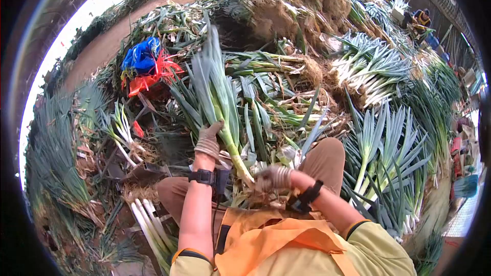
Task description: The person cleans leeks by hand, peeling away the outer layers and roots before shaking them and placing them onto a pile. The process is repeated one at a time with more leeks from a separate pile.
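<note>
My left hand (208, 140), in a striped work glove, is closed around the stem of a large leek (220, 107). The leek slants, with its broad green leaves pointing away from me and its pale root end (247, 178) low between my knees. My right hand (273, 178), gloved too, is beside that root end. Its fingers are smeared by motion, so their grip does not show. Loose roots and husks (261, 199) lie under it, above my orange apron (276, 240).
Trimmed leeks (371, 71) are stacked at the upper right, with more leeks (376, 153) beside my right knee. White stems (151, 225) lie at lower left. Soil-caked root clumps (307, 7) rise ahead. Blue and red bags (143, 64) rest at left. Another person (422, 19) is at far right.
</note>
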A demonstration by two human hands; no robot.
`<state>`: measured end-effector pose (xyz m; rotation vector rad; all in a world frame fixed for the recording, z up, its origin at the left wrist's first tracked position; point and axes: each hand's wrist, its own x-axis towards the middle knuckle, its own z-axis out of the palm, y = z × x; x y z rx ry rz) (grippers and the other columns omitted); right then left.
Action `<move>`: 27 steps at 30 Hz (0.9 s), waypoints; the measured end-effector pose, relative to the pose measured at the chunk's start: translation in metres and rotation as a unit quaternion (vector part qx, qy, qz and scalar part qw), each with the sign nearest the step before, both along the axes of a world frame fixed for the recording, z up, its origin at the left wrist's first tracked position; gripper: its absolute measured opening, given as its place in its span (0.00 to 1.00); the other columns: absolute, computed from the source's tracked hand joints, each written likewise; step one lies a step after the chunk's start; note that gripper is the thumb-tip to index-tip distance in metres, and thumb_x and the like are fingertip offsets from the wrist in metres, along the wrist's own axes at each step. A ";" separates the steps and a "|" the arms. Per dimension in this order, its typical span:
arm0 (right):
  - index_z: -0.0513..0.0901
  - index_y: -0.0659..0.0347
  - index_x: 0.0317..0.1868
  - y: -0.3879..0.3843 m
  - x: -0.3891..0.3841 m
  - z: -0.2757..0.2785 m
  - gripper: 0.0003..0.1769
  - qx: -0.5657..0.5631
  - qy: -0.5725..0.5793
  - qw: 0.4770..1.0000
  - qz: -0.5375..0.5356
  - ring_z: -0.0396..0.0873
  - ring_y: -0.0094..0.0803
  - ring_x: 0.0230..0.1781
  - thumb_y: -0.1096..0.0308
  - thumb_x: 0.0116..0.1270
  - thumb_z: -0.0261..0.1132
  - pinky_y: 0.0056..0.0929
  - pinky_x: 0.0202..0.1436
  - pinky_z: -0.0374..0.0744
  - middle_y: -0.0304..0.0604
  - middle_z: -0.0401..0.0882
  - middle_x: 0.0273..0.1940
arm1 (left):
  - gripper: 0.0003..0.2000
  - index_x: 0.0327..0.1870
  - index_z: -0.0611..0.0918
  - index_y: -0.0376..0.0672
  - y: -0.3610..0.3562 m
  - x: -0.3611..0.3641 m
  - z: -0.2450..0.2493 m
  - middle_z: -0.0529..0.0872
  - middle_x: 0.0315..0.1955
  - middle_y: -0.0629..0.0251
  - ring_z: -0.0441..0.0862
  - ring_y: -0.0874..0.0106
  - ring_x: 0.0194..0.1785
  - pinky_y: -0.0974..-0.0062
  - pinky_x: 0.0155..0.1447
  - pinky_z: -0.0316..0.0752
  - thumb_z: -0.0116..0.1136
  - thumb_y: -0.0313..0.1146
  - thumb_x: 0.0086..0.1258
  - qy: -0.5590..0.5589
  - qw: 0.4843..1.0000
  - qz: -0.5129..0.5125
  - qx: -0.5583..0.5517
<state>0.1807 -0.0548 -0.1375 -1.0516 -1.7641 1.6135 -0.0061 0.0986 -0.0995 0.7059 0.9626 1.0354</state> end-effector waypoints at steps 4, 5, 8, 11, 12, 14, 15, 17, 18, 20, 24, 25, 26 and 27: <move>0.78 0.64 0.37 0.048 -0.009 0.086 0.16 -0.082 0.077 0.958 -0.262 0.72 0.21 0.26 0.58 0.59 0.61 0.21 0.28 0.72 0.36 0.76 0.26 | 0.17 0.41 0.77 0.38 -0.026 0.017 0.071 0.79 0.31 0.66 0.77 0.74 0.32 0.76 0.36 0.73 0.65 0.31 0.50 -0.030 0.997 -0.053 0.050; 0.78 0.64 0.33 0.056 -0.016 0.101 0.16 -0.132 0.102 0.951 -0.259 0.70 0.20 0.23 0.57 0.59 0.61 0.21 0.24 0.70 0.35 0.74 0.24 | 0.17 0.41 0.77 0.38 -0.027 0.018 0.073 0.79 0.31 0.66 0.77 0.74 0.32 0.76 0.36 0.73 0.65 0.31 0.50 -0.027 0.997 -0.057 0.052; 0.79 0.66 0.32 0.057 -0.027 0.080 0.15 -0.173 0.222 0.915 -0.287 0.71 0.21 0.22 0.60 0.59 0.61 0.23 0.25 0.70 0.37 0.76 0.25 | 0.16 0.39 0.77 0.37 -0.040 0.018 0.083 0.79 0.29 0.68 0.76 0.77 0.30 0.77 0.33 0.73 0.66 0.32 0.50 0.010 0.994 -0.034 0.099; 0.79 0.63 0.40 0.050 -0.016 -0.007 0.21 -0.156 -0.021 0.942 -0.295 0.76 0.30 0.30 0.55 0.53 0.64 0.27 0.36 0.74 0.45 0.79 0.31 | 0.17 0.38 0.77 0.37 -0.052 0.014 0.077 0.80 0.29 0.67 0.76 0.77 0.30 0.79 0.34 0.72 0.67 0.33 0.50 0.006 0.995 -0.052 0.088; 0.79 0.61 0.43 0.052 -0.009 -0.053 0.22 -0.106 -0.282 0.933 -0.199 0.77 0.39 0.37 0.55 0.52 0.63 0.31 0.42 0.75 0.51 0.79 0.38 | 0.17 0.38 0.77 0.37 -0.053 0.013 0.071 0.80 0.29 0.67 0.76 0.77 0.30 0.79 0.34 0.72 0.67 0.33 0.50 0.006 0.995 -0.050 0.087; 0.81 0.58 0.40 0.033 0.023 -0.085 0.17 -0.025 -0.536 0.831 -0.146 0.79 0.39 0.39 0.59 0.49 0.64 0.34 0.40 0.76 0.50 0.79 0.37 | 0.17 0.40 0.76 0.33 -0.055 0.011 0.061 0.79 0.30 0.65 0.77 0.74 0.31 0.77 0.36 0.73 0.65 0.30 0.50 0.075 0.988 -0.009 0.132; 0.79 0.57 0.42 0.039 0.033 -0.067 0.19 -0.098 -0.577 0.799 -0.141 0.79 0.38 0.39 0.59 0.50 0.63 0.35 0.40 0.76 0.48 0.79 0.38 | 0.17 0.40 0.76 0.33 -0.055 0.013 0.062 0.79 0.30 0.65 0.77 0.74 0.31 0.77 0.36 0.73 0.65 0.30 0.50 0.076 0.988 -0.008 0.132; 0.78 0.60 0.43 0.032 0.027 0.004 0.20 -0.055 -0.554 0.829 -0.056 0.78 0.37 0.36 0.57 0.52 0.63 0.32 0.39 0.76 0.47 0.79 0.37 | 0.15 0.35 0.78 0.32 -0.060 0.018 0.060 0.80 0.29 0.65 0.74 0.77 0.27 0.78 0.30 0.69 0.64 0.33 0.49 0.169 0.976 0.049 0.127; 0.78 0.63 0.42 0.036 0.019 0.010 0.21 0.005 -0.390 0.914 -0.110 0.77 0.34 0.34 0.58 0.51 0.64 0.30 0.39 0.76 0.47 0.79 0.36 | 0.16 0.32 0.79 0.29 -0.057 0.019 0.055 0.80 0.26 0.63 0.73 0.76 0.25 0.76 0.29 0.68 0.64 0.34 0.48 0.200 0.974 0.063 0.091; 0.77 0.66 0.40 0.033 -0.005 0.044 0.22 -0.010 -0.021 0.979 -0.200 0.75 0.29 0.31 0.59 0.49 0.68 0.28 0.38 0.75 0.46 0.79 0.32 | 0.16 0.31 0.79 0.28 -0.054 0.025 0.057 0.80 0.24 0.62 0.73 0.76 0.24 0.75 0.29 0.68 0.64 0.35 0.48 0.225 0.968 0.068 0.092; 0.78 0.65 0.35 0.027 -0.043 0.077 0.19 0.025 -0.024 0.958 -0.283 0.76 0.29 0.30 0.62 0.46 0.70 0.29 0.35 0.75 0.45 0.79 0.31 | 0.18 0.28 0.78 0.26 -0.050 0.022 0.053 0.79 0.21 0.60 0.73 0.74 0.21 0.73 0.28 0.69 0.64 0.37 0.48 0.330 0.934 0.087 0.107; 0.78 0.65 0.35 0.026 -0.049 0.079 0.19 0.024 -0.021 0.959 -0.281 0.76 0.29 0.30 0.62 0.46 0.70 0.29 0.35 0.75 0.45 0.79 0.31 | 0.18 0.28 0.78 0.26 -0.051 0.019 0.055 0.79 0.21 0.59 0.73 0.73 0.21 0.72 0.28 0.69 0.64 0.37 0.49 0.365 0.921 0.093 0.094; 0.79 0.62 0.34 0.021 -0.056 0.097 0.15 0.041 -0.177 0.960 -0.211 0.76 0.34 0.29 0.64 0.46 0.69 0.31 0.34 0.75 0.46 0.78 0.29 | 0.19 0.29 0.78 0.25 -0.054 0.017 0.055 0.79 0.22 0.59 0.73 0.72 0.22 0.71 0.29 0.69 0.64 0.38 0.50 0.339 0.930 0.091 0.105; 0.79 0.59 0.32 0.018 -0.060 0.106 0.12 0.056 -0.329 0.933 -0.134 0.76 0.40 0.29 0.66 0.46 0.68 0.33 0.33 0.75 0.47 0.78 0.28 | 0.19 0.29 0.78 0.25 -0.054 0.013 0.052 0.79 0.22 0.59 0.73 0.72 0.22 0.71 0.29 0.69 0.64 0.38 0.50 0.341 0.930 0.095 0.102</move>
